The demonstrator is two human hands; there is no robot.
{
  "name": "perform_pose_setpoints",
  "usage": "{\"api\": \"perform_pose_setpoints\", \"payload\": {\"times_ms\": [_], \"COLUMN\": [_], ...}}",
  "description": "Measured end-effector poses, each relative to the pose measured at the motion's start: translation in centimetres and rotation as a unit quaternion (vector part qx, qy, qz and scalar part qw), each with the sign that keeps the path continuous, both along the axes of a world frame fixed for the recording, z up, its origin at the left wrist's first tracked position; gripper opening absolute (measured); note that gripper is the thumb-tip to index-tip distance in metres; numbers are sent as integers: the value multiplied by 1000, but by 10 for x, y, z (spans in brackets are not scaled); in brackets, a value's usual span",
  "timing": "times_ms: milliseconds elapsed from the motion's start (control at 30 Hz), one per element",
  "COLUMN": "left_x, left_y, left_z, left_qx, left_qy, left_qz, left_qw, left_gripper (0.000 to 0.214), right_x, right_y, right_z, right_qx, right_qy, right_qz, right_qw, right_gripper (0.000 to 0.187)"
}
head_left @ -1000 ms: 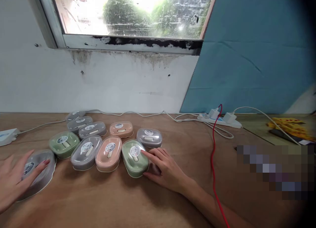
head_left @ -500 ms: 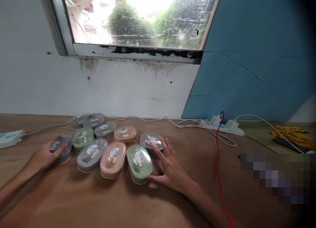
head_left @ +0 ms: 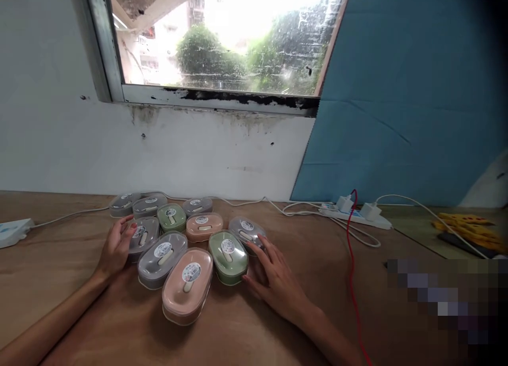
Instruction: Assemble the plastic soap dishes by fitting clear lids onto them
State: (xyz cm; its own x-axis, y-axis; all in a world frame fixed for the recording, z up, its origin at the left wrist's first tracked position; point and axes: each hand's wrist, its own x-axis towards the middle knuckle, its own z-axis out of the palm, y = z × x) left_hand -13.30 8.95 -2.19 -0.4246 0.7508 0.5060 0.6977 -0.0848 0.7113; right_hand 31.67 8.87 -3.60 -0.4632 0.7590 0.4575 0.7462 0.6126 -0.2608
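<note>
Several lidded oval boxes with clear covers, round stickers and small pale clips are clustered on the brown tabletop. My left hand [head_left: 116, 247] rests its fingers and thumb against the left side of a grey box [head_left: 145, 238]. Beside that box are another grey box [head_left: 162, 260] and a peach box [head_left: 188, 286], which juts out at the front. My right hand [head_left: 275, 278] is spread at the right, its thumb by the front green box [head_left: 228, 257] and its fingers over the edge of the right grey box [head_left: 246, 229]. Neither hand lifts anything.
Behind are a green box [head_left: 172, 218], a peach box [head_left: 204, 226] and grey boxes [head_left: 150, 204]. Power strips [head_left: 383, 223] lie at both sides, with a white cable along the wall. A red cable [head_left: 352, 281] crosses the right. Yellow gloves [head_left: 470, 231] lie far right.
My left hand has slid right with the grey box, packing the boxes closer. The front peach box has shifted forward, towards me. The rear green and grey boxes have moved right. The view has tilted slightly.
</note>
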Motion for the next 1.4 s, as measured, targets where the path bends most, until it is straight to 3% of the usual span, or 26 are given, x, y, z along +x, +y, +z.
{"api": "perform_pose_setpoints", "payload": {"times_ms": [67,167,300,367,467,600,1000,1267,1400], "left_x": [1,17,64,86,101,99,105,107,107], "left_y": [-7,-28,-66,-79,-83,-72,-47,-51,-52], "left_z": [4,15,28,28,21,9,-2,-3,1], "left_qx": [11,75,136,125,94,66,78,80,71], "left_qy": [18,147,318,387,433,446,408,427,425], "left_qz": [-13,-53,-280,-319,-330,-311,-317,-286,-301], "left_qw": [1000,985,895,856,834,837,853,854,851], "left_gripper": [61,58,63,71,74,63,72,74,69], "right_x": [1,0,-4,-5,-5,-6,-37,-37,-31], "right_y": [2,0,-7,-9,-8,-5,12,12,14], "right_z": [-1,3,11,13,16,16,14,5,3], "right_qx": [38,61,28,13,4,2,82,106,110], "right_qy": [-3,-19,-50,-58,-64,-65,-19,-18,-17], "right_qz": [5,15,47,49,47,48,-27,-32,-14], "right_qw": [999,998,997,997,997,997,996,994,994], "right_gripper": [67,66,62,62,62,64,54,48,45]}}
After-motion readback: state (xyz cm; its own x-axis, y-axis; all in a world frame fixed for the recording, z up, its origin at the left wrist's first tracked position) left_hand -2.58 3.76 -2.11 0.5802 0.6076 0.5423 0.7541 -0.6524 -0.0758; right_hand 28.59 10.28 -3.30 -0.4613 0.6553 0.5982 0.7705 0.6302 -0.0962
